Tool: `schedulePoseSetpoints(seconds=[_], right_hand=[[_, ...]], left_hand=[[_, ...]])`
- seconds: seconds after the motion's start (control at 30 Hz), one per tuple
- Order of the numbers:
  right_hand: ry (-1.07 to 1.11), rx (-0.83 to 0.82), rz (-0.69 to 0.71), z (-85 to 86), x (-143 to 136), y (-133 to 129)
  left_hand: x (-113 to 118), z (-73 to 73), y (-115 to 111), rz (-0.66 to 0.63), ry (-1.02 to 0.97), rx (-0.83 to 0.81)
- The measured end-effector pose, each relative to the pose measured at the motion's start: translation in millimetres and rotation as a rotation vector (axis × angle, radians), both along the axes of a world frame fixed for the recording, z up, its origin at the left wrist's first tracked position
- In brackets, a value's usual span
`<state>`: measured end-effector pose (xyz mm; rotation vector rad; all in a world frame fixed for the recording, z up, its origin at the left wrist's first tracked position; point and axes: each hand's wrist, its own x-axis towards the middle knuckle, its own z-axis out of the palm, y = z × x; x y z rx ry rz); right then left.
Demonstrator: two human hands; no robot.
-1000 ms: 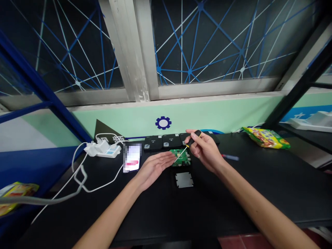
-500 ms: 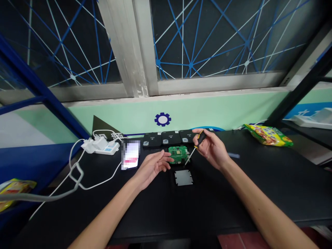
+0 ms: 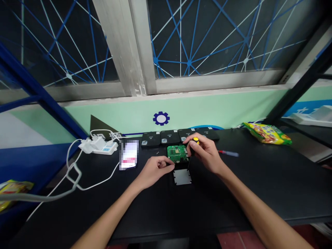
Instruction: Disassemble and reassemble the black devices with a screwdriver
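The right hand (image 3: 204,154) pinches a screwdriver (image 3: 196,140), shaft downward, beside the right edge of the circuit board (image 3: 176,152) at the frame's centre, the left hand (image 3: 153,169) curls near its lower-left corner, whether gripping anything I cannot tell, and a metal plate (image 3: 182,177) lies just below.

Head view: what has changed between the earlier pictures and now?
The screwdriver, still in the right hand, has gone from slanted to nearly upright, its tip shifting rightward and toward the person. The left hand has curled its outstretched fingers by the green board; whether it holds anything is unclear. The board, metal plate and black boxes stayed put.
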<state>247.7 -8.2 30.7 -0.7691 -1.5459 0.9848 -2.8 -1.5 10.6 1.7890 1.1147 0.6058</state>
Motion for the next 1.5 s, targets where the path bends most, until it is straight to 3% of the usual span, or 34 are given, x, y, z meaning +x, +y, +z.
schedulePoseSetpoints(seconds=[0.4, 0.87, 1.5], right_hand=[[-0.005, -0.007, 0.007, -1.8, -2.9, -1.9], [0.007, 0.009, -0.006, -2.3, -4.8, -2.3], [-0.014, 0.005, -0.022, -6.4, -6.5, -2.2]], left_hand=[[11.0, 6.9, -19.4, -0.078, 0.397, 0.271], [13.9, -1.7, -22.9, -0.061, 0.438, 0.352], [14.3, 0.1, -22.4, -0.056, 0.429, 0.34]])
